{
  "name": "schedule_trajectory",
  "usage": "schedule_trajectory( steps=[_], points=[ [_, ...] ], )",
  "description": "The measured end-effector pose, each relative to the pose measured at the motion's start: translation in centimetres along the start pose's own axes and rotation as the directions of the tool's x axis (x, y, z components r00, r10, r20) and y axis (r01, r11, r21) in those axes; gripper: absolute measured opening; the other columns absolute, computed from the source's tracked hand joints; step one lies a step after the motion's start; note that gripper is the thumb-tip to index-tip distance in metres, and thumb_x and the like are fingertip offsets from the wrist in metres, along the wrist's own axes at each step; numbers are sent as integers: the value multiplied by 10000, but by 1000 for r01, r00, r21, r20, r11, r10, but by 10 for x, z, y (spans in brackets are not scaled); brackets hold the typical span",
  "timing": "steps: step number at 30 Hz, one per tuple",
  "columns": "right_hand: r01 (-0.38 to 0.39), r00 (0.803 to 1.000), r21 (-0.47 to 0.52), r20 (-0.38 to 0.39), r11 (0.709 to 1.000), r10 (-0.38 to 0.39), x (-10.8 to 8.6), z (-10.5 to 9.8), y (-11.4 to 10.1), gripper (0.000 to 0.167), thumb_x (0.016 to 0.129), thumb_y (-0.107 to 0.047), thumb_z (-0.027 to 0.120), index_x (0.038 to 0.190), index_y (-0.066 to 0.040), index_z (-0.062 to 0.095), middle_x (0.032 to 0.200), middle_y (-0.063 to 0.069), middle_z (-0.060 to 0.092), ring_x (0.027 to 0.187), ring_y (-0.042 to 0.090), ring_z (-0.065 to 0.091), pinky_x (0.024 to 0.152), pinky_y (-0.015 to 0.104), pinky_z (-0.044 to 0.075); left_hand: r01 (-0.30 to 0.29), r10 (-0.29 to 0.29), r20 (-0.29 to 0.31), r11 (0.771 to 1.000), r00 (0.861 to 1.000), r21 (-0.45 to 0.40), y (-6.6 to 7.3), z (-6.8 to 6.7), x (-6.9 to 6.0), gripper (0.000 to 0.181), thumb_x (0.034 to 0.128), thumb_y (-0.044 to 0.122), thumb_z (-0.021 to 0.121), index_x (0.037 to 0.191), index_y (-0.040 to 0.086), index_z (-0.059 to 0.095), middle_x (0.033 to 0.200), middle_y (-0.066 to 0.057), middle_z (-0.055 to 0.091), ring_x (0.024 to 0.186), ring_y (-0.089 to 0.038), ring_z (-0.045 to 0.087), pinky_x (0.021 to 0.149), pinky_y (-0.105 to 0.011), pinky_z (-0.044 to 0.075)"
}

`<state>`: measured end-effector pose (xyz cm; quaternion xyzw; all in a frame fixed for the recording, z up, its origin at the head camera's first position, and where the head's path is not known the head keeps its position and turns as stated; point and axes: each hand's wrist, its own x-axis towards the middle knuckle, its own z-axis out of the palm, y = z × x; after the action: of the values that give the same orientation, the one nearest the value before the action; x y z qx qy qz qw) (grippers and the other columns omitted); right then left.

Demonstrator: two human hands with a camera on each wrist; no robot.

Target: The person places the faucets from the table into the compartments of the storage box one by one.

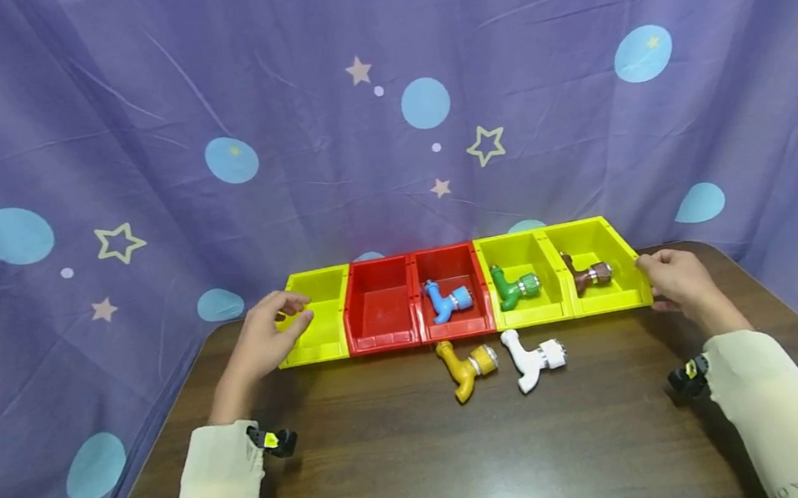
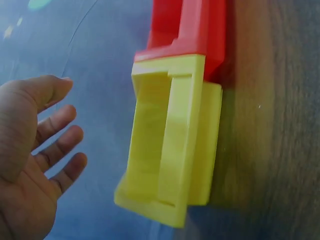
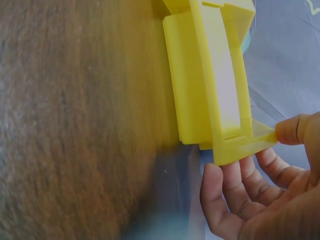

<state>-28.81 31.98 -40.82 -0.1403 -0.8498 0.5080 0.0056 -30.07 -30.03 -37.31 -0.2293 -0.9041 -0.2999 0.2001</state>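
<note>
A row of joined bins spans the far part of the table: a left yellow bin (image 1: 321,318), two red bins (image 1: 380,306) and two right yellow bins (image 1: 603,243). My left hand (image 1: 266,334) hovers by the left yellow bin, fingers loosely bent; the left wrist view shows a gap between them. At the other end, my right hand (image 3: 285,190) pinches the outer wall of the rightmost yellow bin (image 3: 232,145), thumb at the rim and fingers outside. A blue tap (image 1: 444,304), a green tap (image 1: 514,288) and a brown tap (image 1: 587,275) lie in separate bins.
In front of the bins, a yellow tap (image 1: 463,368) and a white tap (image 1: 530,359) lie on the brown wooden table (image 1: 427,464). Behind the row hangs a purple curtain (image 1: 307,126) with stars and blue dots.
</note>
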Motion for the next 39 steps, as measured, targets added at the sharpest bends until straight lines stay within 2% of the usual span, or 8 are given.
schedule_trajectory(
  steps=[3,10,13,16,23,30,35,39],
  points=[
    [6,1000,-5,-4,1000,-6,1,1,0,487,1035,-380,395,1209,56,523,1198,222,479,874,244,553,666,348,606,-65,63,49,998,997,24,12,3,6,218,954,136,726,1140,25,705,979,-61,659,959,-288,600,852,-517,494],
    [13,1000,-3,0,1000,-13,1,1,1,468,1036,-378,396,1191,46,520,1222,230,472,888,252,550,667,346,606,-129,129,144,992,981,-5,44,15,14,245,944,170,743,1165,72,703,1068,-81,665,1015,-279,590,886,-515,499],
    [16,1000,2,1,1000,-16,2,1,1,475,1036,-377,400,1206,49,521,1217,228,474,882,246,552,672,355,609,-159,155,195,987,968,0,55,22,18,239,935,172,753,1156,97,701,1085,-64,667,1030,-277,590,914,-478,505],
    [20,1000,-3,-2,1000,-20,2,1,1,481,1037,-373,398,1224,52,521,1222,233,476,887,249,555,679,363,612,-190,176,261,981,949,30,66,30,22,230,946,205,743,1150,109,698,1109,-36,665,1072,-264,580,958,-456,498],
    [7,1000,-14,-7,1000,-7,2,1,3,482,1042,-394,400,1211,40,526,1256,248,477,935,282,549,681,358,612,-317,270,379,946,885,66,87,53,32,240,937,273,751,1137,144,720,1131,-2,645,1068,-178,548,959,-391,496],
    [6,1000,-15,-20,1000,-6,2,-1,6,504,1042,-386,402,1251,56,527,1284,266,485,936,282,573,693,361,615,-452,400,437,892,805,17,102,82,36,250,931,280,751,1145,154,720,1156,36,621,1109,-149,532,1003,-364,461],
    [15,1000,-5,-12,1000,-15,3,0,6,518,1044,-395,405,1262,60,524,1288,270,484,932,271,578,708,365,617,-484,420,498,875,758,-2,111,98,35,295,937,296,744,1199,167,707,1205,27,614,1137,-148,530,1019,-348,459],
    [16,1000,-11,-12,1000,-16,3,1,6,518,1041,-390,405,1262,63,524,1283,272,486,926,269,577,696,356,616,-502,421,579,865,698,-24,116,109,32,327,951,311,724,1258,205,685,1238,27,607,1129,-122,516,1011,-322,456]
  ],
)
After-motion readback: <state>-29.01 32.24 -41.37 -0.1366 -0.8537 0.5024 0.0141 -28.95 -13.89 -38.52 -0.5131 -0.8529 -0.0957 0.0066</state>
